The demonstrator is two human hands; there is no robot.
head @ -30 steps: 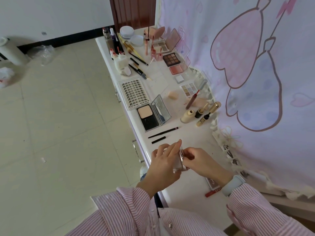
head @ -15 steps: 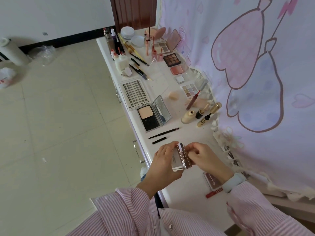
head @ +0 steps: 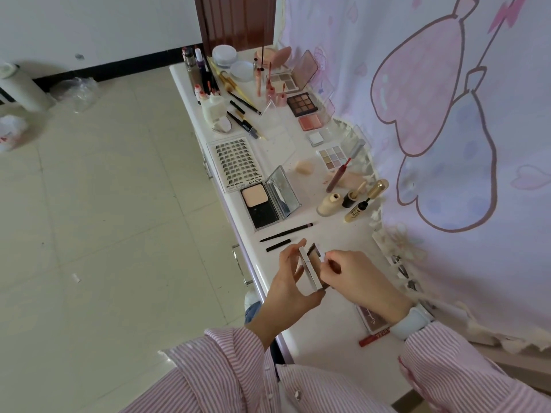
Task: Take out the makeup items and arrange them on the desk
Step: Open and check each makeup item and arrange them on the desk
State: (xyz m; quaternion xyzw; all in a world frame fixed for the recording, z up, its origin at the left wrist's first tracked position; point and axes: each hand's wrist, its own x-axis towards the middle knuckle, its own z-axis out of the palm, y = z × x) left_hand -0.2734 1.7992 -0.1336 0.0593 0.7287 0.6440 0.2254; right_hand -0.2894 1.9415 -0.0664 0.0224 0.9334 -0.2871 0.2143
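Just above the near end of the table [head: 301, 347], your two hands meet around a small silver compact [head: 311, 271]. Your left hand [head: 290, 281] grips it from the left side, fingers curled round its edge, thumb low near the hinge end. Your right hand [head: 354, 277] pinches the lid edge at the top right; the case stands partly opened, its two halves split in a narrow V, a dark inner face showing. Compact is held clear of the table surface, not resting on it.

Laid out beyond your hands, going away from you:
- two black pencils [head: 284, 234], side by side, just past the compact
- open powder compact [head: 268, 201], mirror lid tilted up, beige pan on the left half
- lash tray [head: 237, 163], rows of dark lashes, touching or nearly touching the powder compact's far side
- cream bottle [head: 328, 204], with a dark bottle and gold-capped tubes just to its right
- red lip gloss tube [head: 338, 175], lying angled, beside a pale eyeshadow palette [head: 332, 156]
- brown palette [head: 304, 104] and blush pan [head: 310, 122] farther back
- far end crowded with upright bottles, brushes, round jars; details too small to sort.

Under your right wrist: a pinkish box [head: 369, 320] and a red stick [head: 374, 338], both flat on the table. Pale band on the right wrist, striped pink sleeves on both arms.
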